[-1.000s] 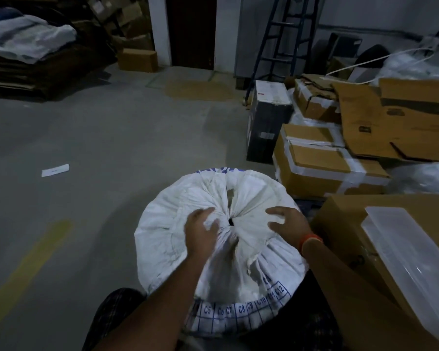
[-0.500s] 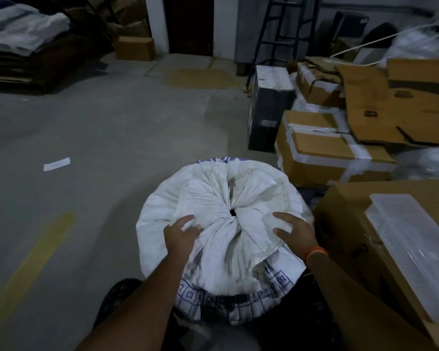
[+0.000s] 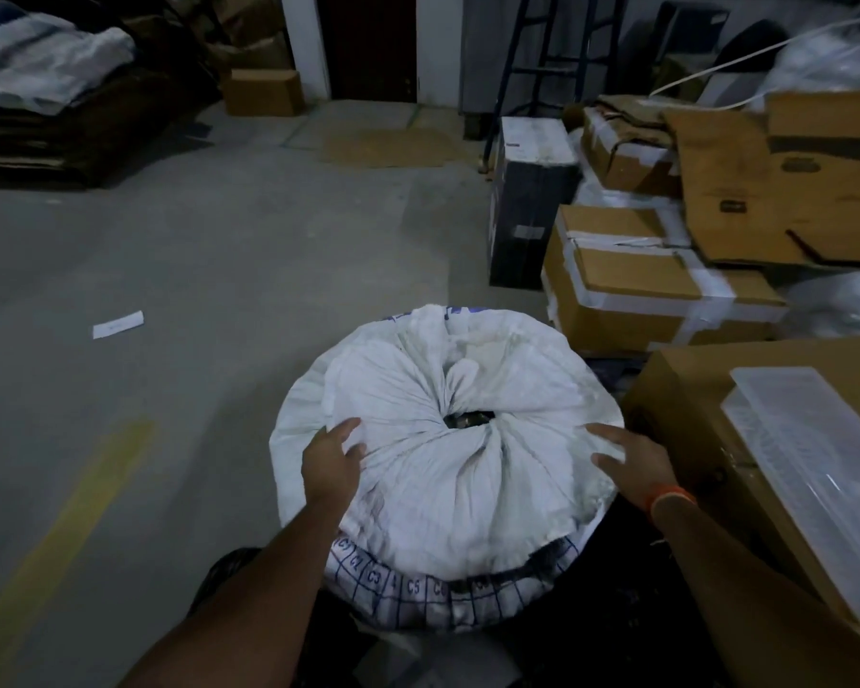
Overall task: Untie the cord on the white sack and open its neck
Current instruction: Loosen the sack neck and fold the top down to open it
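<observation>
Grey concrete floor point(image 3: 194, 270), cartons point(image 3: 631, 285) right. White sack point(image 3: 433, 469) upright, gathered neck point(image 3: 467, 419) up, slightly parted — left hand point(image 3: 331, 464), right hand point(image 3: 626, 459) flat on cloth, gripping nothing.

The sack point(image 3: 448, 439) stands on the floor point(image 3: 194, 270) right in front of me, its gathered neck point(image 3: 467, 419) at the middle of its top. My left hand point(image 3: 331, 464) rests on its left side, my right hand point(image 3: 626, 461) on its right. Stacked boxes point(image 3: 631, 290) lie to my right, a lidded tray point(image 3: 810, 474) on the nearest. A paper slip point(image 3: 118, 324) lies on the floor, far left.
</observation>
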Available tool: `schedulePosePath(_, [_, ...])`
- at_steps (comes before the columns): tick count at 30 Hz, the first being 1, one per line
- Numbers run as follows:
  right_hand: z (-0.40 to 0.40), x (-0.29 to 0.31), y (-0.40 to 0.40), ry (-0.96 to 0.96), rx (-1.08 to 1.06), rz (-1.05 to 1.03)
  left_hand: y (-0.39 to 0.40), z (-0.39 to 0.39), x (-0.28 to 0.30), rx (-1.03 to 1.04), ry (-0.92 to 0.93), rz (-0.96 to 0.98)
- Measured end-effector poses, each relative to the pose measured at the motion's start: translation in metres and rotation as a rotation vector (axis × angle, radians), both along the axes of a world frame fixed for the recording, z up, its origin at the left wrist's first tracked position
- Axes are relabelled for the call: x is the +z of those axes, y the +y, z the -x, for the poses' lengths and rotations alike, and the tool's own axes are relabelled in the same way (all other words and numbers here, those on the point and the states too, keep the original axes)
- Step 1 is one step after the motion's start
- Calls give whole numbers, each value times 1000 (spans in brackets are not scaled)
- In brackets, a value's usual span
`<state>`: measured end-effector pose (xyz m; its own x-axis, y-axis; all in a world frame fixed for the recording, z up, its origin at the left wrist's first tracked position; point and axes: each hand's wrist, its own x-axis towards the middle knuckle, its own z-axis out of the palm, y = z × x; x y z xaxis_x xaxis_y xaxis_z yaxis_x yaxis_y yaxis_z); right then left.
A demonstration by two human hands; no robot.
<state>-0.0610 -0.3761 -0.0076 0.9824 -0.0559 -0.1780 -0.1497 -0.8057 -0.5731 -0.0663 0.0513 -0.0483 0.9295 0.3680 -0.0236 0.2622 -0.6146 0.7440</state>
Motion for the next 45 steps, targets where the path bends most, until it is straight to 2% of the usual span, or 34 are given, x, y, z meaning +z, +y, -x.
schedulePosePath(7, [-19, 11, -40, -13, -5, 164, 24, 6, -2, 142, 26, -204])
schedulePosePath(11, [-48, 20, -38, -72, -15, 226, 6, 31, -15, 214, 148, -136])
schedulePosePath(17, [-78, 16, -7, -140, -20, 230, -19, 49, -17, 227, 142, -47])
schedulePosePath(19, [-75, 16, 12, -184, -120, 207, -19, 46, -9, 255, 98, -79])
schedulePosePath(21, [-57, 16, 33, -305, -327, 196, -18, 38, 3, 255, -14, -201])
schedulePosePath(23, [-24, 15, 60, -442, -501, 128, -17, 21, 14, 157, -203, -314])
schedulePosePath(25, [15, 11, 94, -505, -562, 35, -19, -6, 22, -45, -349, -325])
schedulePosePath(26, [35, 2, 111, -464, -603, -40, -21, -22, 26, -150, -376, -301])
schedulePosePath(28, [68, -21, 136, -238, -743, -254, -29, -58, 30, -319, -364, -246])
schedulePosePath(30, [84, -37, 147, -39, -814, -445, -42, -97, 35, -447, -323, -226])
schedulePosePath(33, [80, -44, 145, 16, -781, -620, -60, -157, 43, -609, -198, -260])
schedulePosePath(38, [67, -54, 142, -2, -818, -641, -80, -221, 50, -854, 162, -340])
schedulePosePath(42, [62, -64, 141, -41, -798, -663, -84, -244, 48, -1100, 296, -279])
schedulePosePath(45, [62, -69, 137, -63, -755, -698, -82, -250, 46, -1165, 400, -241])
